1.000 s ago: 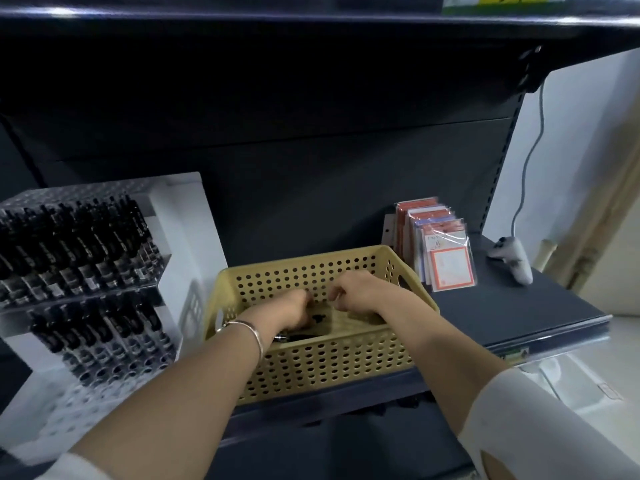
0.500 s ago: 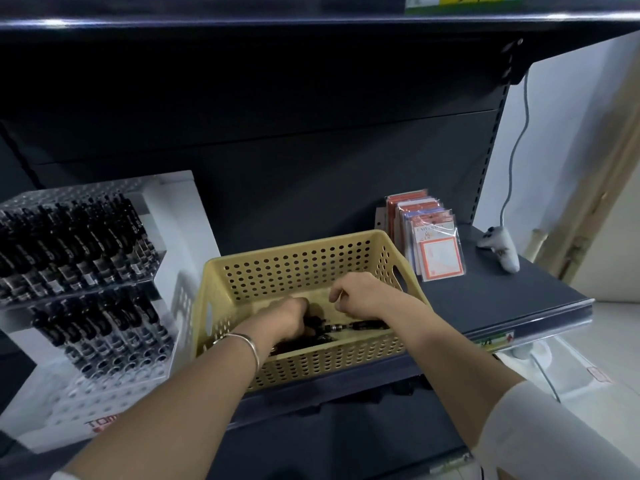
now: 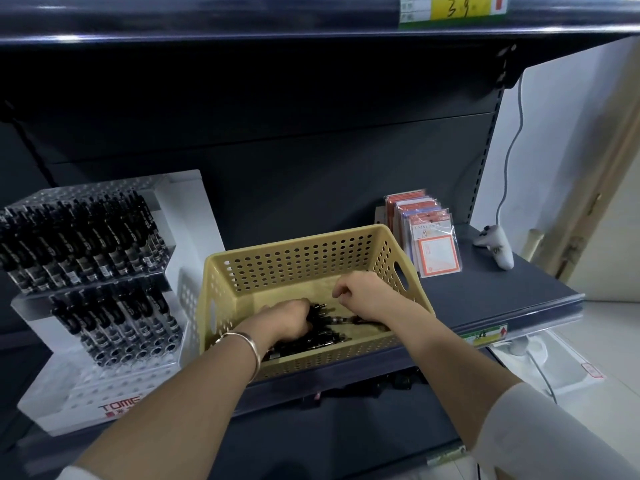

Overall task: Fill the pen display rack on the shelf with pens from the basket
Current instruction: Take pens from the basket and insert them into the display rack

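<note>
A tan perforated basket [image 3: 304, 251] stands on the dark shelf, with several black pens [image 3: 322, 337] lying on its floor. Both hands are inside it. My left hand [image 3: 289, 322], with a silver bangle on the wrist, is curled down over a bunch of the pens. My right hand [image 3: 363, 294] hovers just above the pens with its fingers curled; whether it holds anything is hidden. To the left stands the white stepped pen display rack [image 3: 183, 237], its two upper tiers filled with black pens [image 3: 86, 237] and its bottom tier's holes bare.
Packets of red and blue cards [image 3: 429, 244] stand right of the basket. A white corded device [image 3: 498, 247] lies at the shelf's far right end. An upper shelf with a yellow price tag [image 3: 453, 10] overhangs. The shelf's front edge [image 3: 502, 327] runs below the basket.
The view has shifted so the basket floor and pens show more. My left hand has closed further over the pens; my right hand has lifted slightly above them.
</note>
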Demonstrator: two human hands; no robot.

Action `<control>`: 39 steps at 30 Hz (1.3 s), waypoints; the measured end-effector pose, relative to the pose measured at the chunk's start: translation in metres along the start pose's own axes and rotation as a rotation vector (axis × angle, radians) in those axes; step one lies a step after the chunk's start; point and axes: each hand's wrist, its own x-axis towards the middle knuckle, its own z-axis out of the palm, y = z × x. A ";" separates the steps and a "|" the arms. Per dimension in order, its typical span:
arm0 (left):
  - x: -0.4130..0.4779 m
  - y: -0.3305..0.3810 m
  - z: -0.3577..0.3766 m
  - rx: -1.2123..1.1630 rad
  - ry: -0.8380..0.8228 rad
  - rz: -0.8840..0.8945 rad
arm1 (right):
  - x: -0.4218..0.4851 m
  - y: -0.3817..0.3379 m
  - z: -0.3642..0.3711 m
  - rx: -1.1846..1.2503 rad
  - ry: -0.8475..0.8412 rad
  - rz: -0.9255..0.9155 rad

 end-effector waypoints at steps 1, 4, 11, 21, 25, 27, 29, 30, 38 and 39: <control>0.001 -0.001 0.001 -0.028 -0.005 0.006 | 0.000 0.000 0.000 0.000 0.006 0.001; 0.001 -0.001 0.003 -0.078 0.028 0.029 | 0.000 0.002 0.003 0.006 0.008 0.001; 0.000 -0.009 0.004 -0.157 0.205 0.063 | -0.001 0.004 0.005 -0.298 -0.039 0.077; -0.014 -0.009 -0.009 -0.332 0.546 0.084 | 0.000 0.003 0.007 -0.341 -0.081 0.068; -0.016 -0.006 -0.011 -0.278 0.659 0.125 | -0.006 -0.005 0.002 -0.161 0.009 -0.004; -0.013 -0.003 -0.010 -0.217 0.597 0.190 | -0.007 -0.008 -0.001 0.053 0.064 -0.051; -0.012 -0.002 -0.008 -0.188 0.525 0.216 | -0.009 -0.010 -0.005 0.251 0.086 -0.042; -0.011 -0.003 -0.007 -0.174 0.501 0.215 | -0.010 -0.010 -0.007 0.315 0.085 -0.034; -0.014 -0.012 -0.004 -0.044 0.447 0.179 | -0.005 -0.011 -0.007 0.580 0.114 0.016; -0.014 -0.013 -0.004 -0.023 0.469 0.164 | -0.004 -0.009 -0.006 0.589 0.120 0.026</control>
